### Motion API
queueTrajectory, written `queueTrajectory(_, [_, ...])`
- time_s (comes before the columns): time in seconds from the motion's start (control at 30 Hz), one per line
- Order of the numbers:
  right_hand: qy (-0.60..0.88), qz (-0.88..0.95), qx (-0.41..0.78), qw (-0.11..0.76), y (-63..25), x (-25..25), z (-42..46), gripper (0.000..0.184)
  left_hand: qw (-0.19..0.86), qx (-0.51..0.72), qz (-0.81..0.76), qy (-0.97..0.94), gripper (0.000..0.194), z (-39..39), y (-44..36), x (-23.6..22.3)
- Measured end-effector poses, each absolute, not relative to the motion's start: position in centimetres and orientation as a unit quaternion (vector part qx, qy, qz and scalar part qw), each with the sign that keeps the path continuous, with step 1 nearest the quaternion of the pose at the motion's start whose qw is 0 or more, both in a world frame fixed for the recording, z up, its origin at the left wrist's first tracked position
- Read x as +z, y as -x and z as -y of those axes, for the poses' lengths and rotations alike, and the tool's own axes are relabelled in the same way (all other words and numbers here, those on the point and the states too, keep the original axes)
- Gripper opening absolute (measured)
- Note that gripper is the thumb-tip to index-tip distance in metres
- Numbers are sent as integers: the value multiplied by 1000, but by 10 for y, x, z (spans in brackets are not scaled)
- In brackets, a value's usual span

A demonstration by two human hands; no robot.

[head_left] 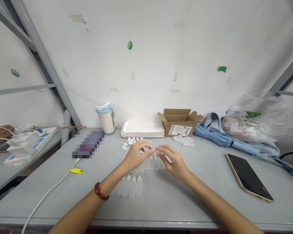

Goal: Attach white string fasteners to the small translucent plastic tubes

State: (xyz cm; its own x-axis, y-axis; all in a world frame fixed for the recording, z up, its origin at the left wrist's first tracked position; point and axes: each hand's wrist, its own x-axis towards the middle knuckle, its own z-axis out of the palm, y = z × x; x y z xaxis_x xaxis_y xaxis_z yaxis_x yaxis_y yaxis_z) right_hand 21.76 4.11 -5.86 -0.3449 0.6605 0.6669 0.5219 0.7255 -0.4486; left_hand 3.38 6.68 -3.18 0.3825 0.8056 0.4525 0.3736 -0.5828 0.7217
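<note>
My left hand (136,155) and my right hand (174,161) meet over the middle of the grey table (51,188), fingertips pinched together on a small translucent plastic piece (154,149). Under and in front of them lie rows of small translucent plastic bottles (132,187). A cluster of small white caps (129,142) lies just beyond the left hand. A red bead bracelet (100,192) is on my left wrist.
At the back stand a blue-lidded cup (106,118), a stack of white trays (142,130) and an open cardboard box (179,122). A tablet (249,177), blue umbrella (215,136) and plastic bag (254,118) lie right. Left: a blurred phone (88,144), white cable (48,193), power strip (26,144).
</note>
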Motion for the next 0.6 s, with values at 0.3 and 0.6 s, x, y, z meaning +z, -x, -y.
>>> queueTrajectory(0.3, [393,779,151,465,-212,-60,-35,26,348,393,-369,-767,14,-65,-33,-28])
queueTrajectory(0.6, [409,726,289,471,-204,-57,-30,25,407,344,-333,-778,21,-70,-29,-27])
